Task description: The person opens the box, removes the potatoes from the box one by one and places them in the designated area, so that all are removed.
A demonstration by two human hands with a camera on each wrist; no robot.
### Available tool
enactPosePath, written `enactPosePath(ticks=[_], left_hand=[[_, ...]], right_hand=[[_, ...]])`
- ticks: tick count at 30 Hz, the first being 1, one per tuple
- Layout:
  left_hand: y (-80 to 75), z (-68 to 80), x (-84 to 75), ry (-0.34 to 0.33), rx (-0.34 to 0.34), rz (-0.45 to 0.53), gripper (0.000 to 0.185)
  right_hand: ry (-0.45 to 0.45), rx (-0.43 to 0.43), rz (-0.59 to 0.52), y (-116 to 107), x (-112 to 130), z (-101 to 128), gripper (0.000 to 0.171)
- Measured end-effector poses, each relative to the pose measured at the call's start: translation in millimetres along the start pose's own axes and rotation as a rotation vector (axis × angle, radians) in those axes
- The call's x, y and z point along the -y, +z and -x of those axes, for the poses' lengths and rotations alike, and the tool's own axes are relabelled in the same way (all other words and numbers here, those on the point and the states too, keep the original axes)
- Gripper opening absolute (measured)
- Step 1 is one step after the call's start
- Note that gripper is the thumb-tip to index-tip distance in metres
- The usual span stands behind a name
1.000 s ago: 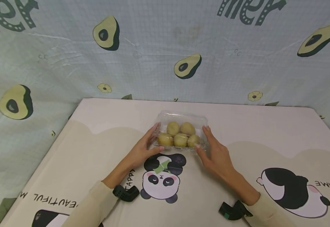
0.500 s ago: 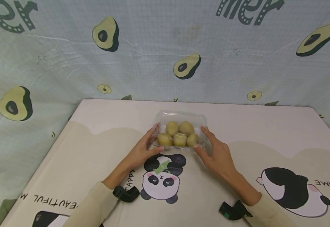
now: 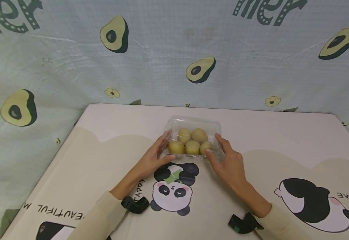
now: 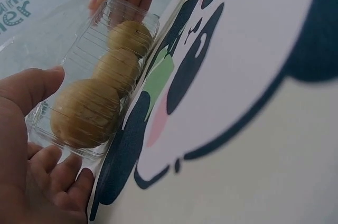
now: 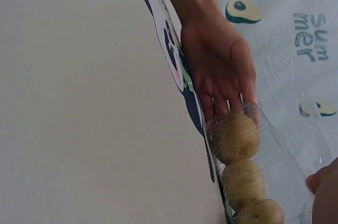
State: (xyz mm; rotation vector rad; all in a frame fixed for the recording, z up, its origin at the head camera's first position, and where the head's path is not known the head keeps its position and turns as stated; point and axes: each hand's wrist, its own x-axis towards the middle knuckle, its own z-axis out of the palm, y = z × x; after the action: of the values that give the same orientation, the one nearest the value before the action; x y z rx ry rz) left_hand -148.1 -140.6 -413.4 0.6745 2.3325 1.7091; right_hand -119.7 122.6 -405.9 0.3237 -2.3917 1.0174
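A clear plastic box (image 3: 193, 122) lies on the table, holding several round yellow-brown pieces of produce (image 3: 192, 147). Their kind is not certain. At the box's left end, my left hand (image 3: 150, 160) has its thumb at the front and its fingers along the side. My right hand (image 3: 229, 165) grips the opposite end, thumb over the front right corner and fingers at the side. From the left wrist, the ribbed front wall of the box (image 4: 87, 55) shows between both hands. In the right wrist view, the left palm (image 5: 216, 60) faces the camera. Whether the lid is fastened cannot be told.
A pale tabletop cover (image 3: 117, 146) with printed pandas, such as the panda print (image 3: 172, 196) in front of the box, spreads all around. Behind the table hangs a cloth (image 3: 156, 40) with avocado prints. A dark wrist device (image 3: 135, 204) sits on the left wrist.
The right thumb has shifted slightly up and inward on the front of the box. The left hand and the box stay in place; the head view has swayed a little.
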Motion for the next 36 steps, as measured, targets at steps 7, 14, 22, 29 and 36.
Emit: enactPosePath(ticks=[7, 14, 22, 29, 36], left_hand=[[-0.3, 0.3, -0.5, -0.008, -0.003, -0.008, 0.088], [-1.0, 1.3, -1.2, -0.006, -0.014, 0.004, 0.09], [-0.5, 2.4, -1.1, -0.026, -0.041, -0.007, 0.09], [-0.4, 2.1, -0.1, -0.023, -0.04, 0.006, 0.09], [-1.1, 1.9, 2.6, -0.021, -0.031, 0.036, 0.091]], right_hand=[[-0.071, -0.042, -0.009, -3, 0, -3, 0.042], [-0.111, 0.007, -0.006, -10, -1, -8, 0.047], [-0.115, 0.048, -0.009, -19, -4, -13, 0.047], [-0.117, -0.022, 0.035, -21, -2, -17, 0.042], [-0.148, -0.053, 0.012, -22, -3, -23, 0.038]])
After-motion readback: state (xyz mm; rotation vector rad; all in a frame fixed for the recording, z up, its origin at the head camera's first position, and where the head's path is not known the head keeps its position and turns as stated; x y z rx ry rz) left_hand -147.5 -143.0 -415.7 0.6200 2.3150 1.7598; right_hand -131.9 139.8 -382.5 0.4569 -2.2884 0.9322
